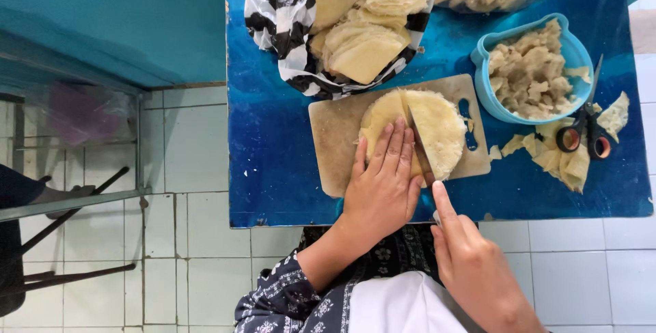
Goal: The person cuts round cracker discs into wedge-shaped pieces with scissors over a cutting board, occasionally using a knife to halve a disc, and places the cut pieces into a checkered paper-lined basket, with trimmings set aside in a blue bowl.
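Centrally, left hand (381, 186) lies flat on wrapper stack (437, 128); right hand (471, 265) grips knife (418, 143) mid-board.

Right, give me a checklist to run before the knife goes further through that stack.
1. Left hand flat on the round yellow stack: ok.
2. Fingertips away from the knife: not ok, right beside the blade.
3. Right hand grip on the handle, index finger along the spine: ok.
4. Cutting board fully on the blue table: ok.
5. Scissors and blue bowl apart from the board: ok.
6. Blade sharpness: cannot tell.
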{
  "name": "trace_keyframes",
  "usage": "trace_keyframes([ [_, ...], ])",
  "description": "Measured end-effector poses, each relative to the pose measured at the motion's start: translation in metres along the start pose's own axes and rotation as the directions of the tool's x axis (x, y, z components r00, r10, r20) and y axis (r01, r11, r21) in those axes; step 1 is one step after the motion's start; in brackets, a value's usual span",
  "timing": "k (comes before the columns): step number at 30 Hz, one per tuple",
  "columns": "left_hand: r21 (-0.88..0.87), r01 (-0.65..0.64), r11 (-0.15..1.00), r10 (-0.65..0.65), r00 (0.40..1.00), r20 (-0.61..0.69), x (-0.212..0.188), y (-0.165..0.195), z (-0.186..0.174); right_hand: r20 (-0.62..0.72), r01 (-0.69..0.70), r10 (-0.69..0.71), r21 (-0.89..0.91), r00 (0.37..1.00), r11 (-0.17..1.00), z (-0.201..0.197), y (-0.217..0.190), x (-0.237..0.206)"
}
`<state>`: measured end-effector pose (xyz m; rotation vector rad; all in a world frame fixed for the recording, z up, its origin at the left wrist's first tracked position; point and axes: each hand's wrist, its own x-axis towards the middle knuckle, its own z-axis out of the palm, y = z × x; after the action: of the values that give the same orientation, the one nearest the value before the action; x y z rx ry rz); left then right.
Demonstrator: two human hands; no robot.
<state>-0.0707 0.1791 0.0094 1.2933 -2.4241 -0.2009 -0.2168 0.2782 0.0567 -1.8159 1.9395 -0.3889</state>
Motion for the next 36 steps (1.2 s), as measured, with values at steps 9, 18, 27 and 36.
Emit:
trace_keyframes([
  [9,-0.015,0.007,1.000,-0.007,1.000,0.018,-0.002,0.000,0.004,-0.143,0.092,-0.093,-0.015,0.985,0.996,0.032,0.017,-0.006],
  [18,-0.217,0.023,0.976,-0.034,0.998,-0.050,0.001,0.002,-0.009,-0.080,0.070,-0.069,0.013,0.994,0.997,0.018,0.015,-0.007],
  [27,-0.377,-0.151,0.914,-0.044,0.886,-0.462,0.085,-0.018,-0.025,-0.031,0.028,-0.029,-0.020,0.999,0.999,0.008,0.010,-0.005],
  [36,-0.195,-0.144,0.970,0.075,0.944,-0.321,0.167,-0.010,0.056,-0.020,0.016,-0.019,-0.124,1.000,0.992,0.014,0.010,-0.008],
])
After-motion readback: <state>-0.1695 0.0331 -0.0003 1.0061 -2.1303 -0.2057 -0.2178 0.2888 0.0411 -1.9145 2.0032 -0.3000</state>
